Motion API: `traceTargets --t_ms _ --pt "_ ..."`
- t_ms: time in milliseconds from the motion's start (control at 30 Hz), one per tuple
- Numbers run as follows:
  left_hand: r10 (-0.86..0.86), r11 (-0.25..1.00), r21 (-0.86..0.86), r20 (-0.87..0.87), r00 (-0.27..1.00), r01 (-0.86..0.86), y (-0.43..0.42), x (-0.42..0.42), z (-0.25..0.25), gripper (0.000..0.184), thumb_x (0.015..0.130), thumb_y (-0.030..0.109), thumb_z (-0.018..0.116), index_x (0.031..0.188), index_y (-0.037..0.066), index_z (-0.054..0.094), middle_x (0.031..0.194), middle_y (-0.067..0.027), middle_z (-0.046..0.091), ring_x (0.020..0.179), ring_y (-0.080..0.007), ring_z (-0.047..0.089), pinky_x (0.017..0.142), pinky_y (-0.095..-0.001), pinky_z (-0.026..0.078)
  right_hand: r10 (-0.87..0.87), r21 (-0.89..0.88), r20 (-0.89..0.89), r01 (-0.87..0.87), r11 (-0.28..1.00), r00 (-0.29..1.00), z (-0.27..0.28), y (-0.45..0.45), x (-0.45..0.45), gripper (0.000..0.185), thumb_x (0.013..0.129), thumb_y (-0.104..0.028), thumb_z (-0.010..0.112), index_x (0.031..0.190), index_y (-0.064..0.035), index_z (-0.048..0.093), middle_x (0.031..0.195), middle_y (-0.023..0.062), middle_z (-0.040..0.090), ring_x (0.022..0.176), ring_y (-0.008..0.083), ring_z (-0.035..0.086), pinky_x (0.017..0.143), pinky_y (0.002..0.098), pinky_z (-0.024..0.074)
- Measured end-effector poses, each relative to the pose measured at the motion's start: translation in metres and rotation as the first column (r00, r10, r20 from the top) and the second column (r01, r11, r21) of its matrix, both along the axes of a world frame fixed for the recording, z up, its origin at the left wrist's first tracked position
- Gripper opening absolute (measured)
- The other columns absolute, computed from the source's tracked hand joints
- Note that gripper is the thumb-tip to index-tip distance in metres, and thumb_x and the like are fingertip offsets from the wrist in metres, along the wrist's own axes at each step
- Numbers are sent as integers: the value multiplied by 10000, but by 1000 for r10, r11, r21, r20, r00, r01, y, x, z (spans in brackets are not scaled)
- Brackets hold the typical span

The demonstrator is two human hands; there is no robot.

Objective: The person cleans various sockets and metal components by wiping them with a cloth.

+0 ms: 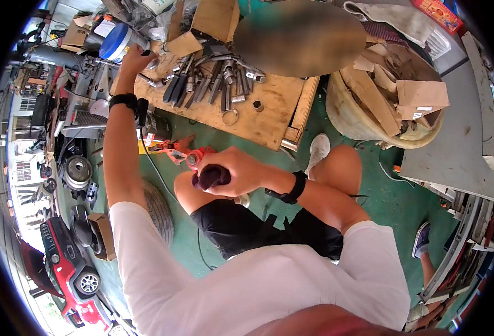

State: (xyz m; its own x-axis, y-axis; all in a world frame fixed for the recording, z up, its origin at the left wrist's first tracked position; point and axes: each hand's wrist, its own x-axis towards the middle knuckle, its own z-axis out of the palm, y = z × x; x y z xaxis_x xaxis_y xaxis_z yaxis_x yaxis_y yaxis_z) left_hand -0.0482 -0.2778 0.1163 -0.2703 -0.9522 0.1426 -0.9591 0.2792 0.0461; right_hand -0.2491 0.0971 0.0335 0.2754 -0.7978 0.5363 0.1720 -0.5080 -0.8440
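Note:
My right hand (237, 169) is closed around a bunched dark maroon rag (212, 177), held above my knee. My left hand (136, 60) reaches out to the table's far left corner, beside a white tub with a blue lid (115, 42). Its fingers are curled at a small dark thing that I cannot make out. To the right of that hand, sockets, ratchets and other metal hand tools (216, 81) lie in a pile on the wooden table (263, 123). A metal ring (230, 116) and a single socket (257, 105) lie near the table's front edge.
A round bin (348, 115) full of cardboard stands to the right. Below the table are a red jack (193, 158) and a tire (158, 215) on the green floor. A red car (70, 269) is at lower left. Another person's foot (421, 239) shows at right.

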Motion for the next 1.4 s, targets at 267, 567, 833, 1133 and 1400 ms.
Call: traceTargets --t_ms 267,567,833,1133,1400 --pt "-83 989 134 104 991 68 -12 -20 -13 631 579 369 889 973 30 531 930 -154 628 872 -320 614 775 -396 481 83 3 25 -83 997 996 10 9 -6 282 675 -99 747 932 -82 633 805 83 655 728 300 636 652 357 504" --pt "-184 977 143 171 968 161 -32 -8 -22 614 646 440 863 959 34 525 954 -150 627 870 -292 606 791 -376 480 79 -18 61 -78 997 995 3 9 -10 272 675 -93 746 919 -84 626 786 69 646 712 291 631 629 352 495" --pt "-130 986 119 105 986 117 -29 -1 -26 655 661 515 838 994 22 564 1015 -162 653 928 -307 645 818 -377 496 87 -21 47 -86 996 995 0 8 -4 289 679 -88 752 936 -80 620 792 76 651 708 296 634 641 349 502" --pt "-89 993 -94 -159 983 75 -39 -1 -34 970 769 699 634 1238 -135 480 1222 -354 547 1186 -456 535 1008 -447 423 92 -34 60 -90 995 994 7 4 -2 288 680 -88 755 937 -77 624 809 83 666 716 289 648 650 338 514" --pt "-79 983 -185 -328 941 18 -11 17 -2 794 829 612 624 1192 -89 545 1187 -336 567 1226 -439 486 1011 -448 403 63 3 -37 -63 998 997 -7 5 4 287 716 -110 755 969 -72 624 847 88 678 732 281 663 669 328 522"
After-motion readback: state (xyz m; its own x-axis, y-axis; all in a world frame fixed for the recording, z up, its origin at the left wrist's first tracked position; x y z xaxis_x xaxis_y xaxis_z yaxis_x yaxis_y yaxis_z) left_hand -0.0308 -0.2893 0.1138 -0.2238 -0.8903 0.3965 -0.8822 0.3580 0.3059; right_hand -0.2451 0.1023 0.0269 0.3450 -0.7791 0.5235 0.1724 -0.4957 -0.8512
